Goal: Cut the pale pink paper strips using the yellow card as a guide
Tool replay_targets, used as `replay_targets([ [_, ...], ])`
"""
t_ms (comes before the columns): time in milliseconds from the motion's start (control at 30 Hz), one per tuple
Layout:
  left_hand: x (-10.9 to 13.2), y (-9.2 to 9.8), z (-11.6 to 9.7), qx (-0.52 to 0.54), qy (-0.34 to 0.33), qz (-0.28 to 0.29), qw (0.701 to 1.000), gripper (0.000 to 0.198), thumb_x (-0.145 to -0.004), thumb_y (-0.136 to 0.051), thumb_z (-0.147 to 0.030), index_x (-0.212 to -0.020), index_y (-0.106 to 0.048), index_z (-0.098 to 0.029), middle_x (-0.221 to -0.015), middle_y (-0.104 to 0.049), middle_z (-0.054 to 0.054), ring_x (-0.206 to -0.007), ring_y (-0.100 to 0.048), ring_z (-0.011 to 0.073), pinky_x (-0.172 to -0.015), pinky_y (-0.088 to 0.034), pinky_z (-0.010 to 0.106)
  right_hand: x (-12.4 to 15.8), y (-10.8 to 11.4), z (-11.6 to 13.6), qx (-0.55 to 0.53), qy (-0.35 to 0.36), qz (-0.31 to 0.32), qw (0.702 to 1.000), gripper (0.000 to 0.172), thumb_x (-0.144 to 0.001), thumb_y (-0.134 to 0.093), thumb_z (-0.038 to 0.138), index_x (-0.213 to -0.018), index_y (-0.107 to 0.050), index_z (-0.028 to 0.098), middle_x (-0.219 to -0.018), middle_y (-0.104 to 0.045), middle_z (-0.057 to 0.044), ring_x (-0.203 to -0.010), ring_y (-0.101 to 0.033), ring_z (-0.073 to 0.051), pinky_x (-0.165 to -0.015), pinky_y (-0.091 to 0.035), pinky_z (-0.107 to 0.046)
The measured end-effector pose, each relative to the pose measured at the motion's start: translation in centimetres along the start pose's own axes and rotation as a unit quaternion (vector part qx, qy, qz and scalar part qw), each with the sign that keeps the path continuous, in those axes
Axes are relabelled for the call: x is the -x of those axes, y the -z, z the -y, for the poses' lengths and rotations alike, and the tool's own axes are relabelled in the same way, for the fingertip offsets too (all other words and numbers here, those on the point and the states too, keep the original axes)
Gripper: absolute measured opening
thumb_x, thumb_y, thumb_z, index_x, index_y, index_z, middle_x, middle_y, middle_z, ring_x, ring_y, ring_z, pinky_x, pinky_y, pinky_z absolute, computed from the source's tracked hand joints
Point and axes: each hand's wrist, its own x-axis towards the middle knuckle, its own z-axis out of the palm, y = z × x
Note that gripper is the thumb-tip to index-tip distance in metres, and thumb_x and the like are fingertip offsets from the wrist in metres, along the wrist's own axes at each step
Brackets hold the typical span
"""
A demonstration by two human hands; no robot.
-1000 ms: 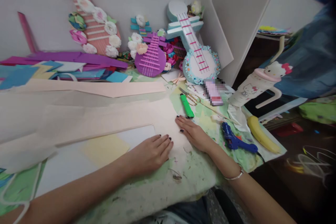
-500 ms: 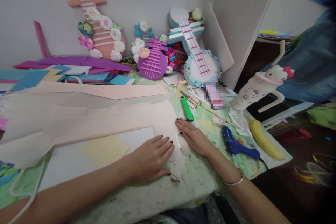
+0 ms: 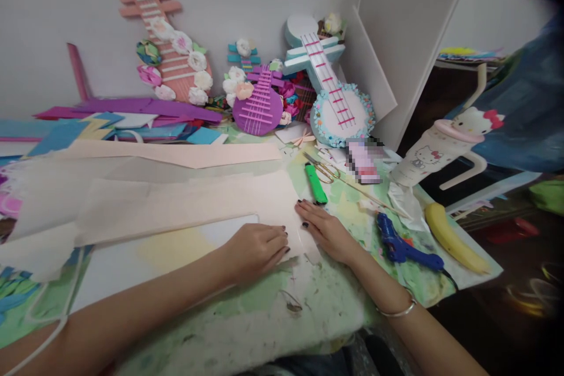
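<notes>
A long pale pink sheet lies across the table, its right end between my two hands. My left hand is at the near edge of that end, fingers bent and held together, closed on the sheet's edge; its thumb is hidden. My right hand lies on the sheet's right edge with fingers stretched out, open and gripping nothing. Just beyond it lies a green cutter. Under the sheet's near side is a white board with a yellowish patch.
Scissors, a blue glue gun, a banana and a white tumbler are on the right. Decorated lute models lean along the back wall. Coloured sheets pile up at the back left. A white cable crosses my left forearm.
My left hand's spread fingers have drawn together and bent, and its thumb has gone out of sight. My right hand stays on the sheet. The view has shifted slightly.
</notes>
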Motion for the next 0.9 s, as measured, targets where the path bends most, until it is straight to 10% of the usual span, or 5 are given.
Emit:
replay_targets([
  [167,0.3,0.0,-0.6,-0.031,-0.028,0.076,0.996,0.056,-0.092,-0.048,-0.052,-0.118,-0.057,-0.003,-0.123,-0.062,0.023,-0.118,-0.057,0.0378,-0.094,-0.05,0.05,-0.1,0.0,0.1,0.0,-0.009,0.002,1.0,0.045,-0.097,-0.038,0.022,-0.141,-0.048,0.02,-0.145,-0.049,-0.011,-0.138,-0.04,-0.023,-0.115,-0.034,-0.049],
  [300,0.9,-1.3,-1.0,-0.024,-0.01,0.019,1.0,0.026,-0.097,-0.044,-0.02,-0.109,-0.063,-0.007,-0.112,-0.069,0.018,-0.112,-0.063,0.0316,-0.09,-0.052,0.045,-0.1,0.0,0.1,-0.004,-0.009,-0.002,1.0,0.045,-0.097,-0.038,0.022,-0.141,-0.048,0.023,-0.144,-0.05,-0.009,-0.138,-0.041,-0.022,-0.115,-0.034,-0.049],
  [500,0.1,-1.2,-0.1,0.059,0.044,-0.008,0.997,0.031,-0.099,-0.039,-0.021,-0.095,-0.068,-0.014,-0.101,-0.074,0.01,-0.098,-0.069,0.0216,-0.087,-0.054,0.036,-0.1,0.1,0.2,0.004,-0.013,0.001,1.0,0.045,-0.097,-0.039,0.021,-0.14,-0.049,0.02,-0.143,-0.051,-0.01,-0.137,-0.042,-0.022,-0.115,-0.034,-0.048],
  [900,-4.5,1.8,10.2,0.182,0.327,-0.032,0.927,0.033,-0.09,-0.05,-0.039,-0.081,-0.071,-0.014,-0.078,-0.072,0.002,-0.074,-0.066,0.0166,-0.067,-0.05,0.023,-0.1,0.0,0.1,0.007,0.005,-0.012,1.0,0.046,-0.096,-0.037,0.02,-0.141,-0.048,0.023,-0.143,-0.051,-0.009,-0.136,-0.043,-0.023,-0.113,-0.037,-0.05],
])
